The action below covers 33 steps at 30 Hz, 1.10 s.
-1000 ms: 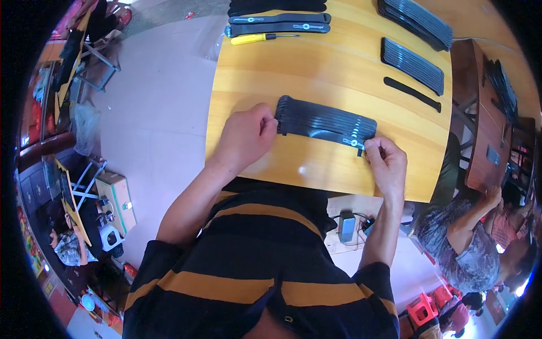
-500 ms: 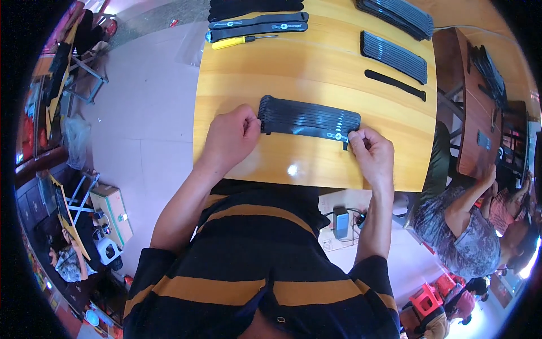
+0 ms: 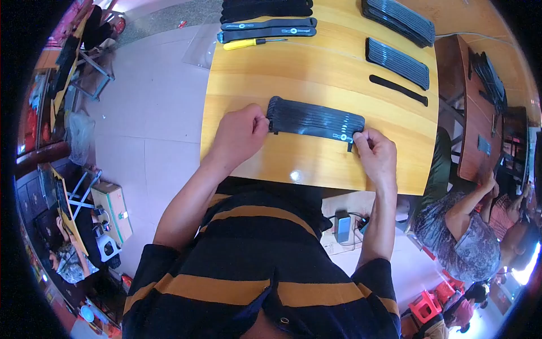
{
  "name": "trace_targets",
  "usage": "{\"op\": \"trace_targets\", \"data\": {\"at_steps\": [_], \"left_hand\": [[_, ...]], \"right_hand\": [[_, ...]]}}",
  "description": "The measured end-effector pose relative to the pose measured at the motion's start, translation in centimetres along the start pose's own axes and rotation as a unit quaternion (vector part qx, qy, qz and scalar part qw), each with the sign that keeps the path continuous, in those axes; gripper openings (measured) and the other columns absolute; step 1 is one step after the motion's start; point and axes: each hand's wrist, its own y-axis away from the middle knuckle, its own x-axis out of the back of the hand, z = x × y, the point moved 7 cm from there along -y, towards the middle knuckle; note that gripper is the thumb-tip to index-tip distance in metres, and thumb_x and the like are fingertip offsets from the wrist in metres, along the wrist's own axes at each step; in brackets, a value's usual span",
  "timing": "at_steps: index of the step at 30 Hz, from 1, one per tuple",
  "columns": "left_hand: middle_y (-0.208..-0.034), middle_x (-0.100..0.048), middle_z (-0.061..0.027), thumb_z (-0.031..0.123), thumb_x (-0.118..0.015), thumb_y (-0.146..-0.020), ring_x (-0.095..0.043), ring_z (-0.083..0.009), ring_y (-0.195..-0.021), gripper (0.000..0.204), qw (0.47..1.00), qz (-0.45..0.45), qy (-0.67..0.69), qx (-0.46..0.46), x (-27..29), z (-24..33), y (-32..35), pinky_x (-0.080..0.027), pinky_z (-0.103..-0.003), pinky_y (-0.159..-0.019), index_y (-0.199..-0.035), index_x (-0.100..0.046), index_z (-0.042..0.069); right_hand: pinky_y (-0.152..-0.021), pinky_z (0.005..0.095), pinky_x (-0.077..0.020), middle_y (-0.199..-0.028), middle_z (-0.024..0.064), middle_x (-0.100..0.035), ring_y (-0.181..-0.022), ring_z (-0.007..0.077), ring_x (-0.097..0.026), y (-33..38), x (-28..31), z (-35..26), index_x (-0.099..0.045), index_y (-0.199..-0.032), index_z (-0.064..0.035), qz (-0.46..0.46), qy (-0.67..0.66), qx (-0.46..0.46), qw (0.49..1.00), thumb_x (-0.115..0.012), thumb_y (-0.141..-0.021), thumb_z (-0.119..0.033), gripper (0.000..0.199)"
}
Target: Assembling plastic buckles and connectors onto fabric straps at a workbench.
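Note:
A fanned row of overlapping black straps [image 3: 316, 117] lies across the near middle of the wooden table, with a small pale print on its nearest strap. At the row's left end is my left hand [image 3: 244, 133], its fingers curled and pinching the strap ends. My right hand [image 3: 377, 155] pinches the near right corner between thumb and forefinger. A short dark tab [image 3: 350, 147] sticks out below that corner, beside the right thumb. What lies between the left fingertips is mostly hidden.
To the far right lie a single black strap [image 3: 398, 90], a strap bundle [image 3: 397, 63] and a larger bundle [image 3: 398, 21]. A yellow-handled screwdriver [image 3: 241, 44] rests below more straps [image 3: 268, 32] at the far left. Another person [image 3: 460, 234] sits by a brown table at right.
The whole view has shifted slightly, so the table appears a little farther right. Both hands keep their hold on the two ends of the strap row.

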Motion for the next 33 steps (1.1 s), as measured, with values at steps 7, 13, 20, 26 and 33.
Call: {"op": "trace_targets", "data": {"at_steps": [7,13,20,26,33], "left_hand": [[-0.074,-0.067,-0.0176,0.016,-0.067,-0.093,-0.065,-0.0354,-0.07,0.015,1.0,-0.003,-0.017,0.008,0.2,0.3,-0.1,-0.051,-0.045,-0.065,-0.087,-0.063,0.003],[-0.078,-0.07,-0.0188,0.018,-0.067,-0.09,-0.069,-0.0407,-0.078,0.015,0.998,-0.017,-0.063,0.021,0.2,0.6,-0.3,-0.054,-0.051,-0.072,-0.086,-0.065,0.004],[-0.076,-0.068,-0.0177,0.019,-0.067,-0.092,-0.067,-0.0376,-0.072,0.016,0.996,-0.031,-0.076,-0.043,0.7,0.1,-1.1,-0.052,-0.047,-0.068,-0.087,-0.064,0.004],[-0.081,-0.068,-0.0147,0.013,-0.061,-0.096,-0.069,-0.0346,-0.08,0.013,0.994,0.096,-0.008,-0.059,3.6,4.1,-0.9,-0.054,-0.047,-0.075,-0.107,-0.066,0.006],[-0.119,-0.066,-0.0152,0.011,-0.062,-0.09,-0.062,-0.0364,-0.115,0.027,0.939,0.146,-0.114,-0.29,-3.3,7.2,-4.6,-0.051,-0.046,-0.096,-0.116,-0.066,0.005]], "right_hand": [[-0.06,0.0347,-0.0501,-0.065,0.011,-0.066,-0.058,0.0186,-0.06,0.0,-0.2,-0.3,-0.07,-0.083,-0.0022,-0.002,0.023,-0.007,1.0,-0.072,-0.095,-0.022,0.024],[-0.063,0.0429,-0.0523,-0.069,0.0147,-0.069,-0.063,0.0316,-0.066,0.2,0.4,-0.5,-0.072,-0.082,-0.0059,0.013,0.104,0.015,0.994,-0.071,-0.095,-0.034,0.031],[-0.064,0.0459,-0.0519,-0.066,0.013,-0.067,-0.063,0.0329,-0.066,0.5,1.4,-0.1,-0.072,-0.078,-0.0073,0.039,0.174,0.003,0.984,-0.075,-0.091,-0.043,0.038],[-0.077,0.0458,-0.0528,-0.093,0.0173,-0.068,-0.084,0.0366,-0.066,1.2,3.7,-3.9,-0.066,-0.1,-0.0026,0.253,0.084,0.188,0.945,-0.072,-0.093,-0.021,0.021],[-0.114,0.0636,-0.0329,-0.139,0.023,-0.052,-0.136,0.0448,-0.046,-2.1,-5.9,-11.9,-0.056,-0.134,-0.004,0.244,0.163,0.329,0.898,-0.064,-0.09,-0.009,0.045]]}}
